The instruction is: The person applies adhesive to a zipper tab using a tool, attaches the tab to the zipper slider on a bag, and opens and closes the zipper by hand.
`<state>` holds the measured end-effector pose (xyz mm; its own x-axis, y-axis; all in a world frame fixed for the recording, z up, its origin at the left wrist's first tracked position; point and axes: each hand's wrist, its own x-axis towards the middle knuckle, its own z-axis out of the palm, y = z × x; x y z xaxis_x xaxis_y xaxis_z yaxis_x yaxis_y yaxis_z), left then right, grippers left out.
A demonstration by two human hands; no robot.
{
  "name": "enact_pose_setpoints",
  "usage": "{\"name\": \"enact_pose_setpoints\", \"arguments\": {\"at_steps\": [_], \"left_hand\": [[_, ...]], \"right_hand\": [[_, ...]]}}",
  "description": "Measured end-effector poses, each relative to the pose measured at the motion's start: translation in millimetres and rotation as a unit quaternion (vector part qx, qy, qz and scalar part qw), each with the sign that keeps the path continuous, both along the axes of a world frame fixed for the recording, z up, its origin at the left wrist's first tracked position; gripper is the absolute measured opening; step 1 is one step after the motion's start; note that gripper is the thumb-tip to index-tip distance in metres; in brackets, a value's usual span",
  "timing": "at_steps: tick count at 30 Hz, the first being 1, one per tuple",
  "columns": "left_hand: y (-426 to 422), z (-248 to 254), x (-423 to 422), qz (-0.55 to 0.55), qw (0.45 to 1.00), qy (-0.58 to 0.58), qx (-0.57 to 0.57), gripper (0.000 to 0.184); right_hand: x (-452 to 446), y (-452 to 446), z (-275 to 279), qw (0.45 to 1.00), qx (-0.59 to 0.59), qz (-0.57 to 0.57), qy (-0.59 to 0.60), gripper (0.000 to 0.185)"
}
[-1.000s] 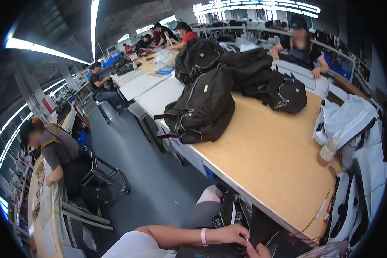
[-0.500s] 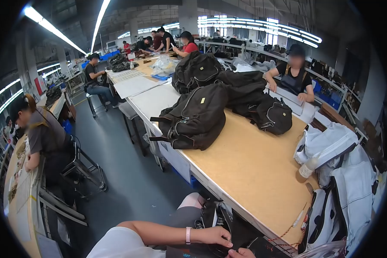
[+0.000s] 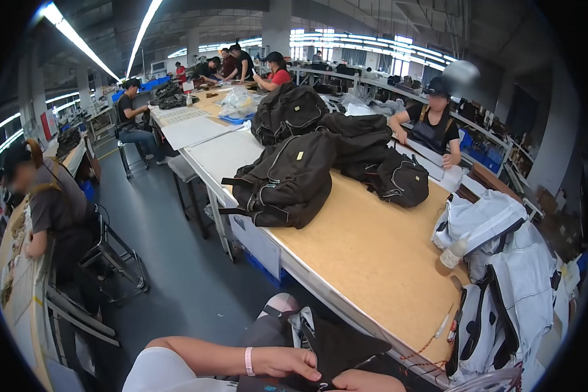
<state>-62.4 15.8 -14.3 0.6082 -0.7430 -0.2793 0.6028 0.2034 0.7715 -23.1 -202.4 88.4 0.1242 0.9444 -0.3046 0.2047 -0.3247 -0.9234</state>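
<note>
On my lap lies a piece of black fabric (image 3: pixel 346 342), its far part raised to a point, with a grey-white patch beside it. My left hand (image 3: pixel 293 363), with a pale band on its wrist, is closed on the near edge of this fabric. Low at the bottom edge of the view, my right hand (image 3: pixel 367 381) grips the same fabric just to the right; its fingers are partly hidden. The two hands are close together but apart.
Black backpacks (image 3: pixel 294 179) are heaped on the long table (image 3: pixel 353 255). White bags (image 3: pixel 522 294), a bottle (image 3: pixel 451 256) and a small pointed tool (image 3: pixel 443 325) lie at its right. One person (image 3: pixel 431 124) sits across the table, another (image 3: pixel 62 202) at the left bench.
The black fabric has come up and spread above my hands. My left hand has moved left in view, and more of my right hand shows. The whole view has shifted slightly.
</note>
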Motion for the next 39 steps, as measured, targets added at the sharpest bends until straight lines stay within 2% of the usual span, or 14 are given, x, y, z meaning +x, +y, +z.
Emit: {"name": "enact_pose_setpoints", "arguments": {"at_steps": [3, 5, 7, 9, 11, 14, 16, 19, 20, 22, 26, 27, 32, 39], "left_hand": [[-7, 18, -6, -0.017, 0.999, -0.013, -0.048, 0.026], [-5, -11, -3, -0.076, 0.995, -0.046, -0.055, 0.060], [-7, 17, -10, 0.008, 0.994, -0.009, -0.110, 0.025], [10, 23, -1, 0.015, 0.970, 0.038, -0.239, 0.021], [23, 14, 13, 0.051, 0.967, 0.024, -0.248, 0.021], [40, 82, 21, 0.173, 0.970, -0.040, -0.164, 0.012], [54, 114, 30, 0.101, 0.962, -0.154, -0.201, 0.026], [51, 186, 47, 0.054, 0.957, -0.271, -0.088, 0.045], [45, 203, 53, 0.060, 0.956, -0.283, -0.050, 0.049], [34, 228, 69, 0.122, 0.934, -0.335, -0.028, 0.045], [13, 245, 103, 0.243, 0.908, -0.326, -0.104, 0.031], [9, 246, 107, 0.265, 0.901, -0.334, -0.074, 0.018], [-13, 255, 114, 0.323, 0.868, -0.375, 0.043, 0.019], [-8, 254, 162, 0.349, 0.867, -0.332, 0.132, 0.015]], "right_hand": [[8, -12, 22, 0.997, 0.073, 0.006, 0.010, 0.025], [12, -18, 32, 0.991, 0.130, 0.004, 0.021, 0.026], [13, -22, 37, 0.983, 0.183, 0.003, 0.032, 0.027], [12, -22, 39, 0.972, 0.230, 0.002, 0.038, 0.028], [9, -23, 40, 0.964, 0.263, 0.002, 0.038, 0.030], [7, -28, 42, 0.956, 0.293, -0.009, 0.018, 0.032], [7, -32, 47, 0.955, 0.297, -0.021, -0.004, 0.033], [5, -34, 52, 0.962, 0.261, -0.055, -0.057, 0.035], [4, -35, 53, 0.978, 0.195, -0.072, -0.035, 0.050], [1, -13, 62, 0.959, 0.205, -0.100, -0.171, 0.026], [9, 19, 41, 0.887, 0.250, -0.160, -0.353, 0.038], [6, 24, 42, 0.881, 0.231, -0.183, -0.371, 0.041], [7, 33, 31, 0.796, 0.159, -0.261, -0.522, 0.051], [13, 24, 7, 0.776, 0.086, -0.280, -0.559, 0.039]]}}
